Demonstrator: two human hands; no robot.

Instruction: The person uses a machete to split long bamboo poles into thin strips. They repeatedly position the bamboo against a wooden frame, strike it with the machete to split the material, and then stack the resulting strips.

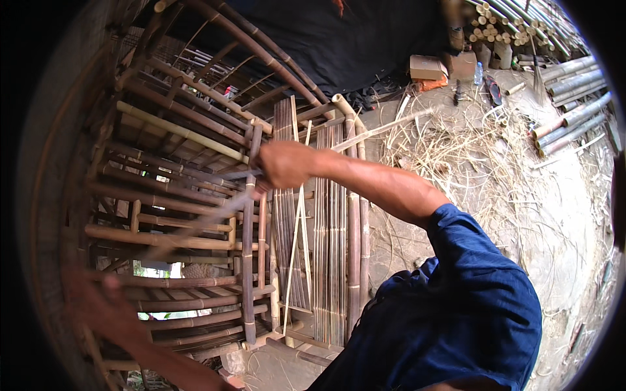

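My right hand [285, 165] is closed on a knife, whose greyish blade [241, 174] sticks out to the left in a blur. A long thin bamboo strip [385, 131] slants past this hand, from the littered floor at upper right toward lower left. Its lower stretch [186, 236] is smeared and points toward my left hand [101, 303]. Motion blurs that hand at the far left, so its fingers and any hold on the strip cannot be made out.
A bamboo frame [249, 260] with many rails stands under my arms. Beside it lies a slatted bamboo panel [330, 254] with loose pale strips [302, 225]. Shavings [469, 156] litter the floor at right. Farther off are bamboo poles [574, 124], a cardboard box [428, 67] and a bottle [478, 73].
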